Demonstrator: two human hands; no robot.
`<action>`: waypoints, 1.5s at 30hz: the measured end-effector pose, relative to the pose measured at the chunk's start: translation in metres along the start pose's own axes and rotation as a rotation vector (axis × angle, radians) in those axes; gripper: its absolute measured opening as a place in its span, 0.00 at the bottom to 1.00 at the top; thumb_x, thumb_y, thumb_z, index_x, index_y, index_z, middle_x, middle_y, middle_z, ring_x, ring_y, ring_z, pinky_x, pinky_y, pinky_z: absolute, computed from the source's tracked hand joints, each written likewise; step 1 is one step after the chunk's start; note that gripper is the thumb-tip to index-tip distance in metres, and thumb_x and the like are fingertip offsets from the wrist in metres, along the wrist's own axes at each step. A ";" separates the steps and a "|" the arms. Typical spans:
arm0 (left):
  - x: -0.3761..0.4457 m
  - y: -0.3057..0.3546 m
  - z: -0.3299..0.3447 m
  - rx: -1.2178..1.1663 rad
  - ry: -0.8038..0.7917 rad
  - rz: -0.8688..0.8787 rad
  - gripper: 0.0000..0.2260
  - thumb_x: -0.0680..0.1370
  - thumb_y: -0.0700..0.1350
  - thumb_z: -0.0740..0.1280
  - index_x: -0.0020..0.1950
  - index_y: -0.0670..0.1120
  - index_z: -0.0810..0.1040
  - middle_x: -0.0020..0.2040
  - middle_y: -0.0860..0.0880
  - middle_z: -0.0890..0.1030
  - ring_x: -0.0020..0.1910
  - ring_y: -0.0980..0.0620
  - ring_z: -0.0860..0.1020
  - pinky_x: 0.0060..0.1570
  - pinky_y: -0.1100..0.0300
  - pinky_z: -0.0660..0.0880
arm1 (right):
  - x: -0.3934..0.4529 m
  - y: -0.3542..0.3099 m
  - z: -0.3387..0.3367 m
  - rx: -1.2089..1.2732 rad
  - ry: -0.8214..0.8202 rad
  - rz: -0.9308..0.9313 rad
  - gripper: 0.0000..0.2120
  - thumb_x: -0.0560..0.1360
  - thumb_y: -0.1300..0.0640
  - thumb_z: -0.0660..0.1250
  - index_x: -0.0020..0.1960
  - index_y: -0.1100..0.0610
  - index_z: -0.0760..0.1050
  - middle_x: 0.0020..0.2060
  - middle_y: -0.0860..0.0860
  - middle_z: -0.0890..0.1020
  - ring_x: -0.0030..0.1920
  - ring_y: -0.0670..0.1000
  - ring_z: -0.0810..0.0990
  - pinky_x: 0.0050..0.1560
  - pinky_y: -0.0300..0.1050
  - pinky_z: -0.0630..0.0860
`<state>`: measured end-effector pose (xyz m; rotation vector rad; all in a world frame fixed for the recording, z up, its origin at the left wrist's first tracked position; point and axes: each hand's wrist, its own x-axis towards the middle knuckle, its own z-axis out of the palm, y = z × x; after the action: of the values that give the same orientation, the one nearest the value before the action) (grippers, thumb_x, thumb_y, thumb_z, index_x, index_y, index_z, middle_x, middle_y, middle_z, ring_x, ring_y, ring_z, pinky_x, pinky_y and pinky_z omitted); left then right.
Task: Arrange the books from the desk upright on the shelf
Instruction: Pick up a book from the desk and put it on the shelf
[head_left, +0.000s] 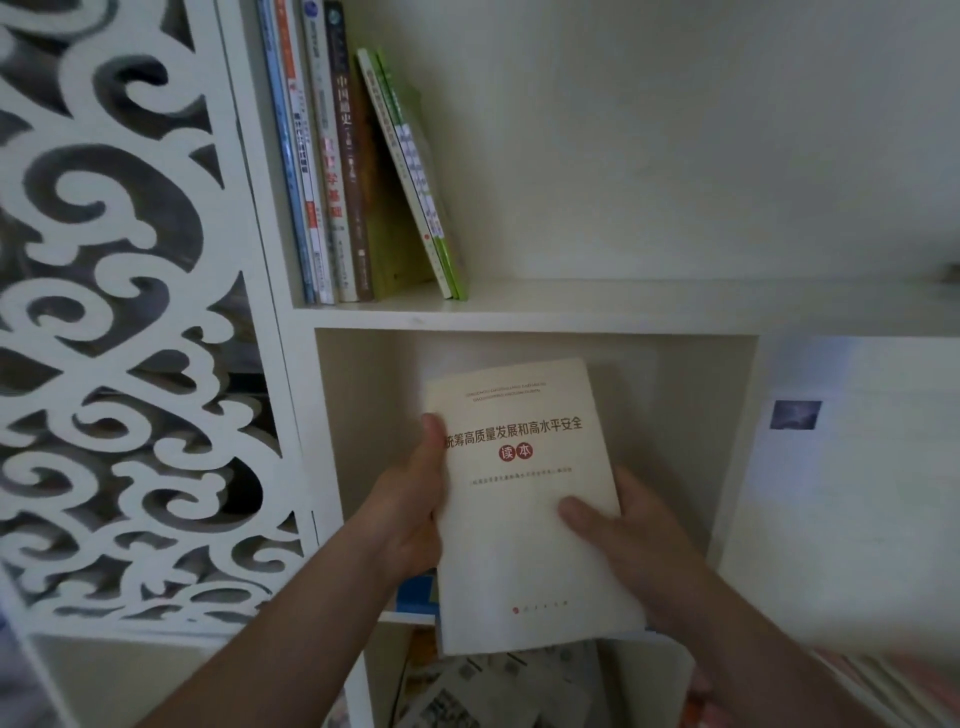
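In front of the lower compartment of the white shelf (519, 314), the person holds a cream book (524, 499) face-up toward the camera, cover text readable, top edge pointing into the opening. Left hand (415, 499) grips the book's left edge, thumb on the cover, fingers hidden behind. Right hand (628, 530) holds the lower right side, thumb flat on the cover, fingers behind; neither hand is free.

On the upper board stands a row of books (332, 171) packed against the left wall. The two green-and-white books (415, 176) at its right end lean left against the brown one. Right of them the board is bare.

Judgement: step in hand is carrying this book to its place; which board it is meant for cannot be told from the pose. If the upper one, the slot just right of the leaning pair looks the natural spot.

Notes for doing it well:
- Turn the book spine-out before it goes in, bottom edge down flat on the board.
- Push the leaning pair upright with one hand first, or the new book will copy the tilt.
- Slide it in touching its neighbour so the row supports itself.
- Let go only once it stands on its own.

Risk: thin soft cover, likely to slump if left apart from the row.

Loose papers (493, 686) lie below the book; a cut-out scroll panel (119, 312) is at the left.
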<state>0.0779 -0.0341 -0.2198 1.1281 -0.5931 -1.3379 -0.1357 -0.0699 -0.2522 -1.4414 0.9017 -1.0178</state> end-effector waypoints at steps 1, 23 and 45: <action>-0.001 -0.001 -0.001 -0.026 -0.017 0.002 0.29 0.80 0.68 0.58 0.64 0.47 0.82 0.56 0.39 0.86 0.53 0.39 0.86 0.50 0.40 0.83 | -0.001 0.001 0.000 -0.009 0.003 0.009 0.12 0.79 0.58 0.72 0.61 0.49 0.79 0.49 0.46 0.89 0.46 0.50 0.88 0.42 0.47 0.82; -0.129 0.098 -0.022 0.255 0.142 0.893 0.20 0.62 0.52 0.84 0.53 0.54 0.87 0.52 0.47 0.88 0.50 0.45 0.87 0.51 0.42 0.82 | 0.021 -0.193 0.058 -0.001 0.029 -0.624 0.09 0.85 0.56 0.63 0.53 0.48 0.82 0.43 0.45 0.87 0.43 0.47 0.85 0.42 0.37 0.80; -0.088 0.171 0.007 0.484 0.484 1.199 0.13 0.80 0.46 0.72 0.56 0.64 0.77 0.50 0.65 0.84 0.50 0.63 0.82 0.48 0.57 0.79 | 0.137 -0.228 0.055 -0.497 0.230 -0.653 0.32 0.80 0.62 0.65 0.81 0.48 0.61 0.68 0.48 0.76 0.59 0.47 0.76 0.57 0.38 0.71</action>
<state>0.1299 0.0232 -0.0437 1.0944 -1.0145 0.1184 -0.0390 -0.1537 -0.0127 -2.1517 0.9034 -1.5333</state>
